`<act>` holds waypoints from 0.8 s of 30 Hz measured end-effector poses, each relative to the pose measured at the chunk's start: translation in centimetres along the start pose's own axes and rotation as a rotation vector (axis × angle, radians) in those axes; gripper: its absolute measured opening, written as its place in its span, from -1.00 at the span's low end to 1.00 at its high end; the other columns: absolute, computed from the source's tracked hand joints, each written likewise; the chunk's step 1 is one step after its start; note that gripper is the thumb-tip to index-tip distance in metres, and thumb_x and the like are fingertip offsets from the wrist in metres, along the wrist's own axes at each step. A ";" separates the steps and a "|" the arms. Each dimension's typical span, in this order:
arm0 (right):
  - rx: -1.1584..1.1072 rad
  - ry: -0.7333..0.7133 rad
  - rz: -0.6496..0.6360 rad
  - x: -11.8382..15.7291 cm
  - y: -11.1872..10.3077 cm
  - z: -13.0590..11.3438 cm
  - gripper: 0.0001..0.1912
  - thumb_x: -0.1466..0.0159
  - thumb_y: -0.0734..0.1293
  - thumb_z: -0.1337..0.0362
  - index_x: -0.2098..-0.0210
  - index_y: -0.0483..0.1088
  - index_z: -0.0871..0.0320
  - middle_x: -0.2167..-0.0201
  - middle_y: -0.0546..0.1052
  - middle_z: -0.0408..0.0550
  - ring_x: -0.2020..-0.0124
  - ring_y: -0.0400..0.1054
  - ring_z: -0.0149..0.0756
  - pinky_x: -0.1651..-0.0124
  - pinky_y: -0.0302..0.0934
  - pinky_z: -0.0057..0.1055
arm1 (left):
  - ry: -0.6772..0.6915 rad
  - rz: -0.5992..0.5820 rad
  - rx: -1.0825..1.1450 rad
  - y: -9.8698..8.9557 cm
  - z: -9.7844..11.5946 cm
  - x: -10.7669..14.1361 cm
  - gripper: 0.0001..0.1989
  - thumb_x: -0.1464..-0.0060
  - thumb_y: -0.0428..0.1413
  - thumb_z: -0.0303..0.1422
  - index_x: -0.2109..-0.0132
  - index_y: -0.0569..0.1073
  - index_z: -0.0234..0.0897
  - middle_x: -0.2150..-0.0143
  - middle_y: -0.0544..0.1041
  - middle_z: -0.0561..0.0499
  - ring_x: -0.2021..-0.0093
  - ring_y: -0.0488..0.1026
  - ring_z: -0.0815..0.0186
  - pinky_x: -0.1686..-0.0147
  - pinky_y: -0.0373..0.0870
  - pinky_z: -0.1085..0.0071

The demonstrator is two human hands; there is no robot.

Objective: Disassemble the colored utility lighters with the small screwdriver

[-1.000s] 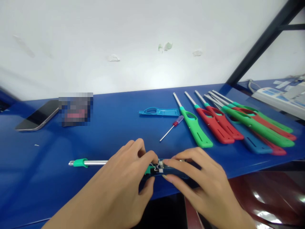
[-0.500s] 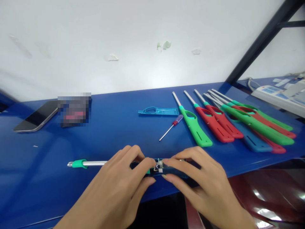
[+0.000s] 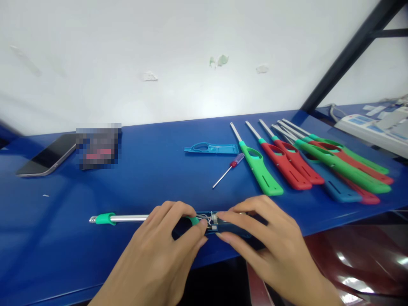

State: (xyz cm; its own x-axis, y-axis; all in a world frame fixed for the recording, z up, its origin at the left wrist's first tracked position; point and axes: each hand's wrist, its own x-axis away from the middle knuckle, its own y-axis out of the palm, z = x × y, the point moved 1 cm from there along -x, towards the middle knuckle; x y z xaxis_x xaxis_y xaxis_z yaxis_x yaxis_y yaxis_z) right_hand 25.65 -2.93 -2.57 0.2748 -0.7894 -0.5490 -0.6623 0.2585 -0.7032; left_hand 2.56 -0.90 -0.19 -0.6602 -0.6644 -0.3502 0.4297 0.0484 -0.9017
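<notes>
An opened long-nosed lighter (image 3: 132,218) lies lengthwise near the table's front edge, its metal tube pointing left with a green collar (image 3: 105,218) near the tip. White wires (image 3: 204,217) and small inner parts show in its dark blue handle shell. My left hand (image 3: 165,246) is closed around the trigger area, thumb and index fingertip at the wires. My right hand (image 3: 270,238) grips the handle end, fingertips beside a small pale part (image 3: 214,218). Behind them lies a blue half shell (image 3: 212,148), and near it a screwdriver (image 3: 228,171) with a purple and red handle.
Several assembled lighters in green (image 3: 261,170), red (image 3: 287,165) and blue (image 3: 341,182) lie on the right, some overlapping. A phone (image 3: 49,155) and a blurred dark object (image 3: 99,146) lie at the left. A white power strip (image 3: 366,131) sits at the far right.
My left hand's fingers have shifted slightly and its index finger has drawn back, uncovering more of the wires. My right hand stays in nearly the same place.
</notes>
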 end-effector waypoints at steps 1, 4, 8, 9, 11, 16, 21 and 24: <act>0.001 -0.001 0.001 0.0 0.0 0.0 -0.81 -0.47 0.44 0.26 -0.07 0.54 0.00 0.15 0.60 -0.12 0.17 0.45 -0.27 0.10 0.35 -0.30 | -0.006 0.005 0.010 0.1 0.0 0.1 -0.74 -0.43 -0.05 -0.57 -0.04 0.47 -0.21 0.08 0.46 -0.10 0.19 0.40 0.16 0.23 0.52 0.15; 0.006 0.000 -0.001 0.0 0.0 0.1 -0.80 -0.47 0.44 0.26 -0.08 0.54 0.00 0.15 0.59 -0.11 0.17 0.45 -0.27 0.10 0.35 -0.29 | -0.018 0.016 0.036 0.2 -0.1 0.1 -0.75 -0.43 -0.03 -0.57 -0.04 0.47 -0.21 0.07 0.46 -0.10 0.16 0.38 0.15 0.20 0.51 0.16; 0.006 -0.001 -0.016 -0.1 0.0 0.1 -0.79 -0.47 0.43 0.26 -0.09 0.54 0.01 0.15 0.58 -0.10 0.17 0.45 -0.26 0.10 0.34 -0.29 | -0.004 0.022 0.041 0.0 0.0 0.0 -0.73 -0.42 -0.04 -0.59 -0.02 0.50 -0.22 0.09 0.48 -0.09 0.15 0.38 0.16 0.20 0.50 0.18; 0.008 0.000 -0.026 -0.1 -0.1 0.0 -0.79 -0.48 0.43 0.27 -0.09 0.54 0.00 0.15 0.57 -0.10 0.16 0.44 -0.26 0.09 0.33 -0.29 | -0.003 0.023 0.036 0.0 0.0 -0.1 -0.72 -0.42 -0.04 -0.59 -0.03 0.51 -0.23 0.09 0.48 -0.09 0.15 0.38 0.16 0.20 0.50 0.18; 0.024 -0.003 -0.054 -0.1 -0.1 0.0 -0.77 -0.48 0.42 0.28 -0.11 0.54 -0.02 0.13 0.56 -0.09 0.15 0.43 -0.25 0.09 0.32 -0.28 | 0.001 0.027 0.030 0.1 -0.1 0.0 -0.72 -0.42 -0.03 -0.58 -0.05 0.51 -0.23 0.08 0.48 -0.09 0.14 0.39 0.15 0.19 0.50 0.18; 0.074 -0.029 -0.094 0.0 -0.1 -0.1 -0.75 -0.51 0.37 0.29 -0.12 0.55 -0.10 0.09 0.53 -0.06 0.14 0.38 -0.20 0.13 0.27 -0.26 | -0.010 0.038 0.053 0.3 -0.1 0.2 -0.74 -0.42 0.00 -0.57 -0.08 0.48 -0.21 0.06 0.47 -0.09 0.12 0.38 0.15 0.15 0.49 0.17; 0.069 -0.033 -0.100 0.0 -0.2 -0.1 -0.75 -0.51 0.36 0.30 -0.12 0.54 -0.10 0.09 0.52 -0.06 0.14 0.37 -0.20 0.14 0.26 -0.26 | -0.029 0.046 0.085 0.3 0.0 0.4 -0.73 -0.41 0.01 -0.58 -0.09 0.46 -0.17 0.04 0.47 -0.08 0.08 0.38 0.13 0.11 0.49 0.16; 0.074 -0.039 -0.102 0.0 -0.2 -0.1 -0.75 -0.52 0.36 0.30 -0.13 0.54 -0.09 0.09 0.52 -0.06 0.13 0.36 -0.21 0.14 0.26 -0.26 | -0.030 0.058 0.094 0.4 0.0 0.4 -0.73 -0.42 0.02 -0.59 -0.10 0.46 -0.18 0.04 0.48 -0.08 0.07 0.38 0.13 0.10 0.49 0.15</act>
State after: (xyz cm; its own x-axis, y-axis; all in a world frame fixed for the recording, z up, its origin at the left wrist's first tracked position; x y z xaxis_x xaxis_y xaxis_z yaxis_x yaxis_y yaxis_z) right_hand 25.69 -3.02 -2.39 0.3656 -0.7919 -0.4892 -0.5769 0.2196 -0.7867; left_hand 2.46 -1.15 -0.70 -0.6146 -0.6845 -0.3921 0.5232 0.0183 -0.8520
